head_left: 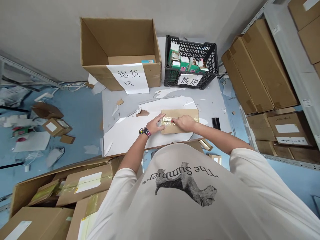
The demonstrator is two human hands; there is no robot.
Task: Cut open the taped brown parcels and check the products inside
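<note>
A flat brown cardboard box (180, 129) with shiny tape along its middle lies on the white-covered table (130, 133). At its left end my left hand (155, 124), with a dark patterned watch on the wrist, rests with thumb and fingers apart, steadying the edge. My right hand (184, 123) is closed over the tape near the middle of the box, around a small red tool (173, 120) that touches the tape. Most of the tool is hidden by the fingers.
An open carton (150, 75) with a paper sign and a black crate (172, 81) of small green boxes stand at the table's back. A phone (216, 123) lies right. Cartons fill the lower left and right shelf.
</note>
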